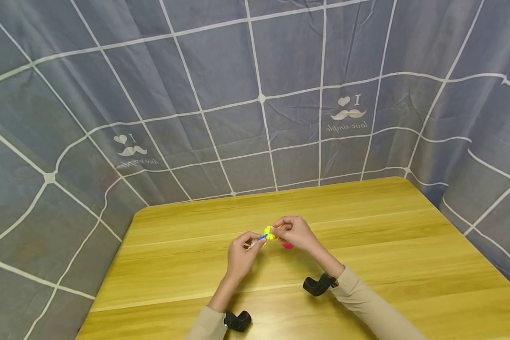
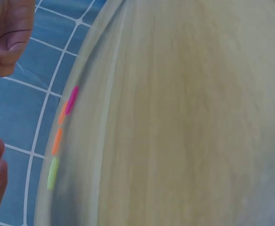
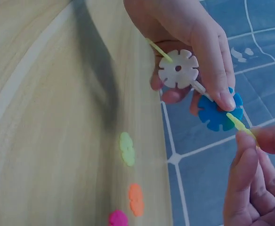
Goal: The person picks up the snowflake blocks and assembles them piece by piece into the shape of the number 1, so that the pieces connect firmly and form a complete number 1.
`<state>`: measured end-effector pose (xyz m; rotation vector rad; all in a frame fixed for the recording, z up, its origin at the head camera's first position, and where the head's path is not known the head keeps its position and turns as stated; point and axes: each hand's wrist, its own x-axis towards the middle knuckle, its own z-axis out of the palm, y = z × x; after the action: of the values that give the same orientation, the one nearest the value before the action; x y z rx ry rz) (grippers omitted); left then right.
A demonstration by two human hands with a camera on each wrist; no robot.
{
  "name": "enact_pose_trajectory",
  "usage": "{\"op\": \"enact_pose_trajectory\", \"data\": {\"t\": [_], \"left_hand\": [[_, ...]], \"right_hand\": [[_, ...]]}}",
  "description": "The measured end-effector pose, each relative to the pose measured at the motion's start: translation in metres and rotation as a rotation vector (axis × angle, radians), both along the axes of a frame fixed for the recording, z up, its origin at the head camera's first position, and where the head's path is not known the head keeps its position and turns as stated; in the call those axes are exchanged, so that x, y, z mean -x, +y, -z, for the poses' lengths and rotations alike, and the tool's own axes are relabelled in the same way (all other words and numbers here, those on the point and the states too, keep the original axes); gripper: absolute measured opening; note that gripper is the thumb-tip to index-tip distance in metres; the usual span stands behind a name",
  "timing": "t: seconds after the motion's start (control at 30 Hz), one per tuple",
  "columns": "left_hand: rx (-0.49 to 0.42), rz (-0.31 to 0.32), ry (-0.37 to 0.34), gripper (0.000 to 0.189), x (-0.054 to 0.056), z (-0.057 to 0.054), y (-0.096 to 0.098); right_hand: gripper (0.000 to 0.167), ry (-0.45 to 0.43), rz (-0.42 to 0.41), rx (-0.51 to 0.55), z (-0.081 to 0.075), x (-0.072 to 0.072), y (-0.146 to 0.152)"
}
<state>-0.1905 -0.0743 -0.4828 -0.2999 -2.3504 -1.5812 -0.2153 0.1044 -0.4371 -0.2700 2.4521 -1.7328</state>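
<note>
My left hand [image 1: 240,257] grips a chain of notched plastic interlocking discs. Its thumb presses on the blue disc [image 3: 217,113]. A white disc [image 3: 178,69] faces the right wrist view, with a yellow disc [image 3: 159,50] seen edge-on at its far side. Between thumb and fingers, my right hand [image 1: 297,233] pinches another yellow disc [image 1: 269,232]. This disc's edge meets the blue one in the right wrist view; how deep it sits in a slot I cannot tell. Both hands are held above the table, close together.
Loose discs lie on the wooden table [image 1: 365,226] beyond the hands: a yellow-green disc [image 3: 127,149], orange ones [image 2: 57,141] and a pink one [image 2: 71,100]. A grey checked curtain [image 1: 221,94] hangs around the table's back and sides. Black wrist cameras [image 1: 316,285] sit on both wrists.
</note>
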Motion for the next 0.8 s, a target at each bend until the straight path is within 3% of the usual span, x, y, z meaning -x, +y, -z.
{"op": "enact_pose_trajectory", "data": {"t": [0.13, 0.27, 0.37, 0.6, 0.8], "left_hand": [[-0.003, 0.066, -0.005, 0.011, 0.0024, 0.0009, -0.0033], [0.020, 0.078, 0.001, 0.015, 0.0017, -0.0010, -0.0039], [0.070, 0.052, 0.033, 0.019, 0.0014, -0.0016, -0.0030], [0.271, -0.033, 0.210, 0.024, 0.0033, -0.0031, 0.0000], [0.310, -0.051, 0.268, 0.019, 0.0046, -0.0052, 0.0006]], "right_hand": [[0.017, 0.000, -0.008, -0.008, 0.0011, 0.0019, 0.0022], [0.017, 0.009, -0.018, 0.003, 0.0009, 0.0031, 0.0034], [0.017, 0.001, -0.016, -0.003, -0.0005, 0.0024, 0.0035], [0.017, -0.026, 0.039, -0.024, -0.0028, 0.0017, 0.0014], [0.016, -0.041, 0.051, -0.012, -0.0034, 0.0002, 0.0003]]}}
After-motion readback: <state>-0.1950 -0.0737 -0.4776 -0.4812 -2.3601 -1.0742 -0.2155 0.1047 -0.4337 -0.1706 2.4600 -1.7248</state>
